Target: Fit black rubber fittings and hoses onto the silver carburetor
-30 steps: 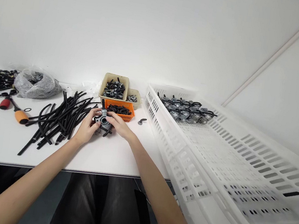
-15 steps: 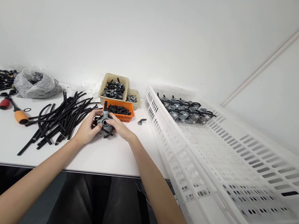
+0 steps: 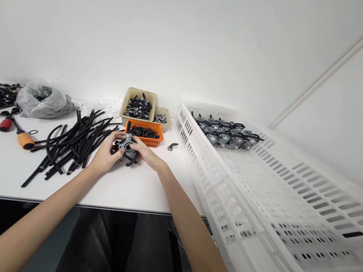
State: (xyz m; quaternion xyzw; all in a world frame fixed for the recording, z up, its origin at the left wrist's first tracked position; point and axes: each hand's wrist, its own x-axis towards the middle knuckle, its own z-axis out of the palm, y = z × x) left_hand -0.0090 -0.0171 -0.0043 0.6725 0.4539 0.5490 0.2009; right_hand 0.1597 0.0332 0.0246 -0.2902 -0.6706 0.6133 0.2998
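Between my two hands is a grey metal carburetor (image 3: 128, 147) with a black cap standing up on top and a short black hose at its lower front. My left hand (image 3: 108, 152) grips its left side, thumb on the front face. On the right side, my right hand (image 3: 146, 152) is closed around it, thumb near the round bore. Fingers behind the body are partly hidden. Just behind the carburetor stands an orange basket (image 3: 154, 143) of small black rubber parts. A loose bundle of black hoses (image 3: 75, 143) lies left of my left hand.
A white perforated crate (image 3: 195, 156) at the right holds several carburetors (image 3: 225, 132). Beige bins (image 3: 123, 112) with small parts stand at the back. A small elbow piece (image 3: 172, 146) lies near the crate. Orange (image 3: 25, 140) and red (image 3: 5, 125) screwdrivers and a plastic bag (image 3: 44, 105) are left.
Hardly anything differs. Both hands stay on the carburetor, and the view has shifted very slightly.
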